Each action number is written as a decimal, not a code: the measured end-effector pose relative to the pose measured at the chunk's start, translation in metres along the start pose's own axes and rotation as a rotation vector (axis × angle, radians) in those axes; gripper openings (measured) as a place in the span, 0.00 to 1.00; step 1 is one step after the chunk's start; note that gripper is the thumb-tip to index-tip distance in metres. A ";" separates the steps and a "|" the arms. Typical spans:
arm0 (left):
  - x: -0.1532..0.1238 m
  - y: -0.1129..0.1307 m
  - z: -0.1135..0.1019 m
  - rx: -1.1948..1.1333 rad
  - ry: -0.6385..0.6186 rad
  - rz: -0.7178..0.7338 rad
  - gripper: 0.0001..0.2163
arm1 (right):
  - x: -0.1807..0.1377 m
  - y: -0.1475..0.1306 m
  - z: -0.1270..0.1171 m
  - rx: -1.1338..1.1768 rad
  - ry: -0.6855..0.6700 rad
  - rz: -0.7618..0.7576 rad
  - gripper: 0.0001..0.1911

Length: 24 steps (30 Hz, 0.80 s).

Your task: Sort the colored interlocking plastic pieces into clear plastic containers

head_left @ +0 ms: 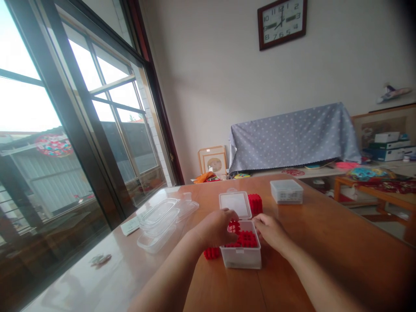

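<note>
Bare forearms (165, 273) are stretching forward; the left grip (219, 228) is holding a red block (233, 226), an open box (242, 259) sitting beneath; the right grip (270, 229) is resting by the box's edge, its closure unclear.

Overexposed window (121, 96), tabletop (123, 271) glare, dark right corners

Translucent plastic box (243, 260), glossy wood table (308, 242)
</note>
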<state>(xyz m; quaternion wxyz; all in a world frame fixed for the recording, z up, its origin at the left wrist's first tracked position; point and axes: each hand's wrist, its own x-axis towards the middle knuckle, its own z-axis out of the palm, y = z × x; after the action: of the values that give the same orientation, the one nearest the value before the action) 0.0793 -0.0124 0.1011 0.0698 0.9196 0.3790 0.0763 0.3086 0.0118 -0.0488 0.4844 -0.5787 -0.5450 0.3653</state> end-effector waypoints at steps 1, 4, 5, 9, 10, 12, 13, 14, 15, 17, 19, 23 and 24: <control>0.003 0.001 0.003 0.035 -0.025 0.006 0.20 | 0.000 0.000 0.000 0.005 -0.002 -0.002 0.17; 0.009 0.000 0.010 0.124 -0.093 0.018 0.20 | 0.001 0.002 0.000 0.007 0.002 -0.010 0.17; 0.010 0.000 0.012 0.142 -0.111 0.014 0.20 | 0.002 0.003 0.000 0.005 0.005 -0.013 0.17; 0.015 -0.002 0.017 0.187 -0.185 -0.018 0.20 | 0.004 0.006 0.001 -0.003 0.011 -0.028 0.17; 0.016 -0.001 0.017 0.197 -0.209 -0.028 0.21 | 0.004 0.007 0.001 -0.003 0.011 -0.029 0.17; 0.018 0.000 0.017 0.217 -0.258 -0.054 0.21 | 0.004 0.008 0.002 0.000 0.011 -0.027 0.17; 0.020 0.001 0.017 0.228 -0.282 -0.071 0.22 | 0.004 0.008 0.002 0.002 0.011 -0.025 0.17; 0.021 0.003 0.016 0.238 -0.307 -0.086 0.22 | 0.004 0.008 0.002 0.004 0.010 -0.024 0.17; 0.022 0.004 0.016 0.246 -0.328 -0.096 0.22 | 0.003 0.007 0.002 0.005 0.010 -0.022 0.17; 0.024 0.006 0.015 0.259 -0.354 -0.100 0.22 | 0.002 0.006 0.001 0.004 0.008 -0.020 0.17; 0.025 0.007 0.016 0.263 -0.356 -0.087 0.21 | 0.001 0.005 0.001 0.005 0.006 -0.019 0.17; 0.026 0.005 0.019 0.272 -0.340 -0.064 0.21 | 0.000 0.003 0.001 0.007 0.012 -0.018 0.17; 0.026 0.004 0.021 0.271 -0.334 -0.066 0.21 | 0.000 0.002 0.001 0.007 0.013 -0.017 0.17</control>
<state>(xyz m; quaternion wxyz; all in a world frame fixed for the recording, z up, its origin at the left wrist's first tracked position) 0.1040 0.0019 0.0839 0.0096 0.9075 0.3990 -0.1311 0.3086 0.0118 -0.0513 0.4930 -0.5748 -0.5455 0.3592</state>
